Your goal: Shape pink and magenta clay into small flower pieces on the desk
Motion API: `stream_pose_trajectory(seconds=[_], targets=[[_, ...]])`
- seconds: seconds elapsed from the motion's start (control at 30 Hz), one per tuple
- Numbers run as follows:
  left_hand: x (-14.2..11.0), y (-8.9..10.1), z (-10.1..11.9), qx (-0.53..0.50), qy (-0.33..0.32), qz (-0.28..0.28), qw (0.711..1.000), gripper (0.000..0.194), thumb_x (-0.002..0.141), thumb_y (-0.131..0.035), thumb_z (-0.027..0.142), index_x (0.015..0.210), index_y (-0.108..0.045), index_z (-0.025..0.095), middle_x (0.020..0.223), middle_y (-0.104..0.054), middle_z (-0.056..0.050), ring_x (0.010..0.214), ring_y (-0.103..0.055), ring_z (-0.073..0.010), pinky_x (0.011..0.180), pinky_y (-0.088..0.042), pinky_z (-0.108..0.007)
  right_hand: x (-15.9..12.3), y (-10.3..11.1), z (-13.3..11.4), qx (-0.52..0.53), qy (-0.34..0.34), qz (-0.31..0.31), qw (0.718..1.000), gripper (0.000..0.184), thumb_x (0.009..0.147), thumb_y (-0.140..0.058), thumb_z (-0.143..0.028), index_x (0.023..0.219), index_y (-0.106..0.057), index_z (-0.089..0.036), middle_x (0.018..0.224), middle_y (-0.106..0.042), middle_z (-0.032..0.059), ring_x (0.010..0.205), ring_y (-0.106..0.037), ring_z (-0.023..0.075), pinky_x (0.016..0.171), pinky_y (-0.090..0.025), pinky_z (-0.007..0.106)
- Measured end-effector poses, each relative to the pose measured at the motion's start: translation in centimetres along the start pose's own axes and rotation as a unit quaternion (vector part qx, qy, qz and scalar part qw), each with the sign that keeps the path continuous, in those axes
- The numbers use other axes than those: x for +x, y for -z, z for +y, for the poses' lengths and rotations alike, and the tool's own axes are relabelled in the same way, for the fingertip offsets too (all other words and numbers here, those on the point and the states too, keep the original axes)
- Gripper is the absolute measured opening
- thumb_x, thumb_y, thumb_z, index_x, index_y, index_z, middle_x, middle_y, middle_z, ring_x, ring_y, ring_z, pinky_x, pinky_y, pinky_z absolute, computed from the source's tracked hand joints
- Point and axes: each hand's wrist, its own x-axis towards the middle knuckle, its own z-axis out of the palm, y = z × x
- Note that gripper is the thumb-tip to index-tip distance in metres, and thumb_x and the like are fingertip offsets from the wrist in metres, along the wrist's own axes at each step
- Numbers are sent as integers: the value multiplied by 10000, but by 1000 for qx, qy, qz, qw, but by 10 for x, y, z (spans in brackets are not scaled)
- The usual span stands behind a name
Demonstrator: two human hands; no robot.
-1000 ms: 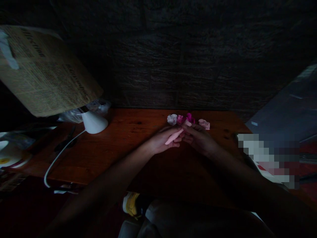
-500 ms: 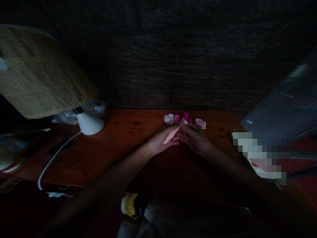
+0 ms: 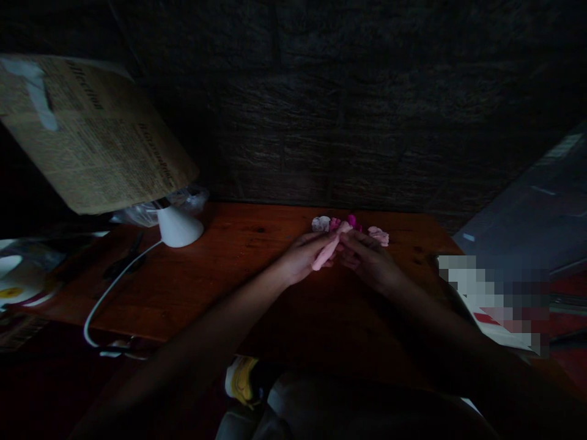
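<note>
A soft pink strip (image 3: 326,252), which looks like crepe paper, slants across the fingers of my left hand (image 3: 300,258). That hand is closed on its lower part. My right hand (image 3: 370,261) pinches the upper end, close beside the left. Dim light hides the exact finger contact. Just behind the hands lie crinkled flower-like pieces: a whitish one (image 3: 320,223), a small pink one (image 3: 335,224), a magenta one (image 3: 352,220) partly hidden, and a pale pink one (image 3: 380,236) at the right.
On the left of the wooden table (image 3: 233,244) stands a lamp with a white base (image 3: 180,227) and newsprint shade (image 3: 123,134). Its white cord (image 3: 98,293) runs over the front edge near dark scissors (image 3: 123,263). A dark brick wall (image 3: 302,122) rises behind. A blurred-out object (image 3: 486,311) lies right.
The pink strip now shows more of its length, reaching up to my right fingertips. Both hands stay close together. The view has shifted slightly left.
</note>
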Motion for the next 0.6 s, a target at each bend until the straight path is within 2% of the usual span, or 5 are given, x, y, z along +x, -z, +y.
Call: stream_pose_trajectory(seconds=[0.2,0.3,0.4,0.6], targets=[[1,2,-4,9,-14,-16,1000,367,735,-793,405,1007,-716,171,835,-685,-26,723,-617,-104,601,-431,-202,-1,-2,0,-22,26,8,999,359,628,-865,-496,722,-659,-218,563,-432,-69,488,-319,61,435,-279,191],[1,1,-4,-1,3,-29,1000,345,747,-775,421,961,-704,160,797,-668,-19,670,-595,-97,582,-429,-211,-1,-2,-1,-31,29,14,999,371,629,-862,-503,690,-647,-207,554,-448,-64,489,-364,61,444,-311,189],[2,0,-2,-6,13,-47,999,371,761,-743,478,909,-686,143,766,-657,-20,610,-571,-93,559,-428,-224,0,-2,-1,-40,17,22,999,375,645,-846,-515,701,-652,-199,596,-535,-36,529,-456,81,467,-356,201],[3,4,-6,83,-54,-52,994,432,684,-803,473,908,-683,124,755,-657,-14,587,-547,-73,550,-393,-215,-1,0,-1,-49,19,30,998,357,660,-839,-497,707,-655,-195,589,-549,-34,509,-423,74,454,-307,203]])
